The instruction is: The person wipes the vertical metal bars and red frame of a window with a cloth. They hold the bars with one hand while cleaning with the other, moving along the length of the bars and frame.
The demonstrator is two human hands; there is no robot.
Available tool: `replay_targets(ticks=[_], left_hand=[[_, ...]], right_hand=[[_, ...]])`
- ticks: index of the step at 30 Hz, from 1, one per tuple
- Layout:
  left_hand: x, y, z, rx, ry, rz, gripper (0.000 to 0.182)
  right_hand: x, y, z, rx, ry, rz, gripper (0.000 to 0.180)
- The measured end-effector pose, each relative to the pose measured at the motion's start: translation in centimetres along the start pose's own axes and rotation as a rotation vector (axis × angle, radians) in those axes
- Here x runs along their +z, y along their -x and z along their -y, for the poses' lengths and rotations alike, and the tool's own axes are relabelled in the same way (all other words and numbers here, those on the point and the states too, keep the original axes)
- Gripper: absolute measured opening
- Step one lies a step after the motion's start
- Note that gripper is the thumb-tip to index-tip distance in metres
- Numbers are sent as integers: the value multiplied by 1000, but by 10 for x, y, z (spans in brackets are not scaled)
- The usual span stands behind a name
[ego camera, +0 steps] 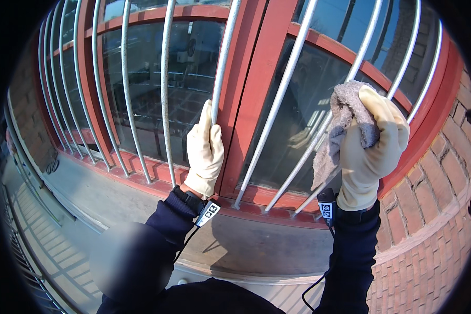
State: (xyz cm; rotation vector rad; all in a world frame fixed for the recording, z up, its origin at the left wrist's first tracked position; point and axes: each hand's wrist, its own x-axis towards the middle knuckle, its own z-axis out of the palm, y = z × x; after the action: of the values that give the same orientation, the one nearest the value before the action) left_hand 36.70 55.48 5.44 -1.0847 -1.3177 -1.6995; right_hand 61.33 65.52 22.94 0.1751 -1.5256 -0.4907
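My left hand (207, 151), in a cream rubber glove, is closed around the lower part of a metal window bar (223, 59) left of the centre post. In a matching glove, my right hand (375, 145) grips a greyish-pink cloth (351, 114) against another bar (363, 47) on the right. Part of the cloth hangs down below the fingers. Behind the bars stands a red-framed window (251, 90) with dark, reflecting glass panes.
Several more metal bars (165, 90) stand upright on both sides. A stone sill (259, 243) runs beneath the window. Brick wall (424, 196) lies at the right, metal railings (35, 274) at the lower left. Thin cables hang from both wrists.
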Motion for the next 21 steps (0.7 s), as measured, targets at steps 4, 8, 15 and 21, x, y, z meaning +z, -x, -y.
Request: replay_targets(ticks=[4, 8, 15, 21], left_hand=[[-1, 0, -1, -43, 3, 9, 52], [-1, 0, -2, -19, -3, 4, 52], [0, 0, -2, -29, 29, 2, 50], [0, 1, 0, -25, 56, 9, 51]], right_hand=[[37, -34, -15, -126, -83, 40, 46], [68, -34, -15, 21, 97, 246, 42], [82, 5, 13, 268, 70, 419, 57], [90, 20, 12, 380, -271, 267, 53]])
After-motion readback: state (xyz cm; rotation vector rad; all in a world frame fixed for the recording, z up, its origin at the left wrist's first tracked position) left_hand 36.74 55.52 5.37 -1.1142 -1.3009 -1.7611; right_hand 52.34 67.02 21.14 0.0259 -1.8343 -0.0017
